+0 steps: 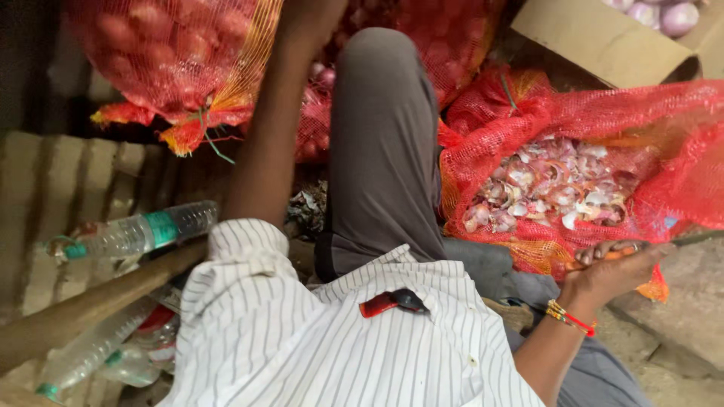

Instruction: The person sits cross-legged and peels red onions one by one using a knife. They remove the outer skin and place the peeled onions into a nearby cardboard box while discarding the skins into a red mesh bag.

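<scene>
My right hand [615, 265] grips a knife [690, 240] by its orange handle, the thin blade pointing right, just below an open red mesh sack [483, 136] that holds onion peels [550, 188]. A red and yellow thread band [569, 318] circles that wrist. My left arm [264, 143] stretches up beside my raised grey-trousered knee [381, 136] towards a full red mesh sack of onions [173, 60]. My left hand [311, 16] sits at the top edge, mostly cut off, so its fingers are not visible.
A cardboard box [596, 34] with peeled onions [664, 15] stands at the top right. Clear plastic bottles [136, 234] and a wooden stick [90, 305] lie at the left. A red and black object [392, 301] rests on my striped shirt.
</scene>
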